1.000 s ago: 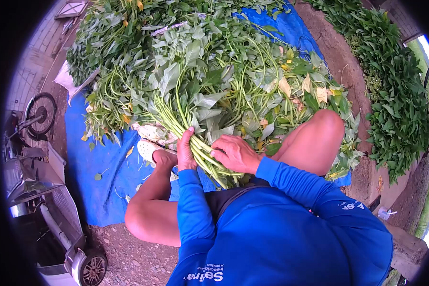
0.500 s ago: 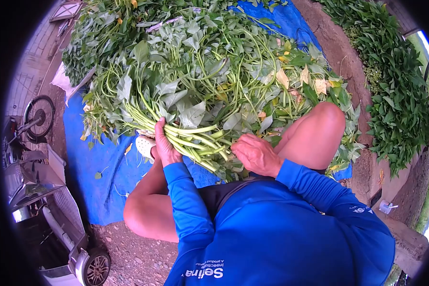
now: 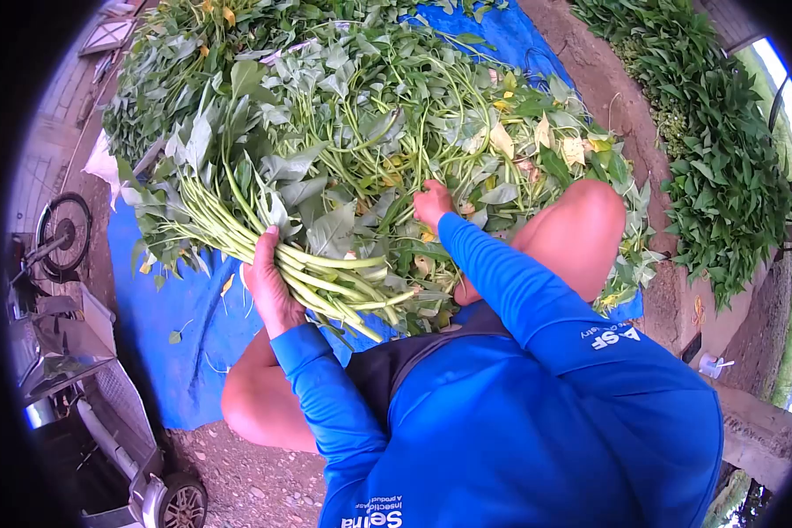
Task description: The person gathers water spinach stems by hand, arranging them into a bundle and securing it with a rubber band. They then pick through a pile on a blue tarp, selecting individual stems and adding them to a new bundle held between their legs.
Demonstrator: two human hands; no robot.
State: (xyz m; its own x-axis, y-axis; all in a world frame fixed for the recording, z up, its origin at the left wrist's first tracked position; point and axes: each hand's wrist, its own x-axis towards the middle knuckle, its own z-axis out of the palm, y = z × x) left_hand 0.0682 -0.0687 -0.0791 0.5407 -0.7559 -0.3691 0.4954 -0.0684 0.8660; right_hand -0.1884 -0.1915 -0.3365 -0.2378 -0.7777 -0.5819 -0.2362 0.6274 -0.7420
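My left hand [image 3: 273,280] is wrapped around a thick bundle of water spinach [image 3: 216,216], its pale cut stem ends pointing right and its leaves spreading to the upper left. To the right of the bundle, my right hand [image 3: 433,204] is at the near side of a big heap of loose water spinach [image 3: 370,114]. The fingers there are closed, pinching what looks like a green stem at the heap; the fingertips are partly hidden. Yellowed leaves [image 3: 502,141] are mixed in on the heap's right side.
A blue tarp [image 3: 172,326] lies beneath the heap. More leafy greens [image 3: 722,158] are piled along the right. At left are a bicycle wheel [image 3: 63,233] and a silver vehicle part with a small wheel [image 3: 183,503]. My bent knees flank the work area.
My right hand has moved away from the cut stem ends, forward and slightly left onto the heap. My left hand has shifted left with the bundle.
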